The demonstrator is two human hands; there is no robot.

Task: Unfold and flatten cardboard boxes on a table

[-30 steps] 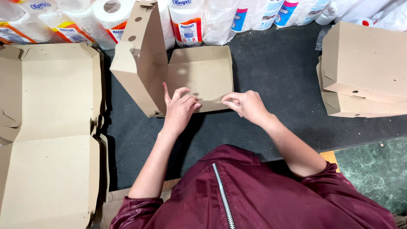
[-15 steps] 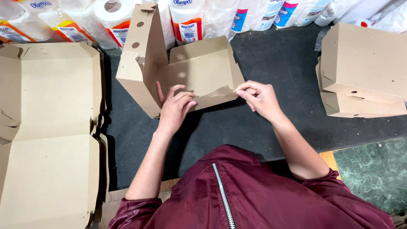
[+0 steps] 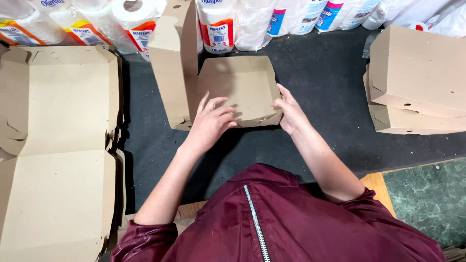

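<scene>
Box tray (image 3: 238, 87) nearly formed under flat left hand (image 3: 209, 122), right hand (image 3: 290, 112) pinching its corner; lid (image 3: 174, 63) upright, not closed.

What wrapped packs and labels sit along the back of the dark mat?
Paper roll pack with orange label: back left, white, clear wrap.
Tall white roll pack with red and blue label: back centre, behind the half-folded brown cardboard box.
Roll packs with blue and pink labels: back right, white.
</scene>
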